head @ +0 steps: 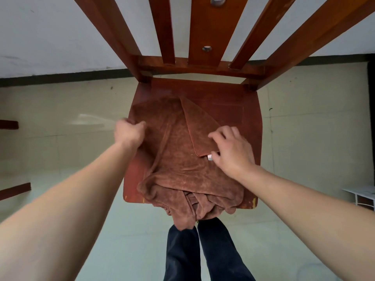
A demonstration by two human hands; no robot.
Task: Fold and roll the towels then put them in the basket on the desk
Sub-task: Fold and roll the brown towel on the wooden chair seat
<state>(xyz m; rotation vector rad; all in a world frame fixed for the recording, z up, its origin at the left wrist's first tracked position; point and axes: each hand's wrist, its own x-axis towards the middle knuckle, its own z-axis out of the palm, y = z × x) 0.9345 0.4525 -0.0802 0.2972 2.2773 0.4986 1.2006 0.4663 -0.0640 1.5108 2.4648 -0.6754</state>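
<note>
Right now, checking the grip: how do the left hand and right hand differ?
The left hand is fisted, gripping the towel's left edge; the right hand's fingers spread over the folded-over corner by the white tag. Left hand sits at the towel's rim, right hand over its doubled part. Both touch the towel.

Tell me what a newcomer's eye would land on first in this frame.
A rumpled brown towel covers most of the seat of a wooden chair at the centre of the picture, and its near end spills over the seat's front edge. The left hand grips the towel's left edge. The right hand lies with spread fingers on a folded-over flap, beside a small white tag.
</note>
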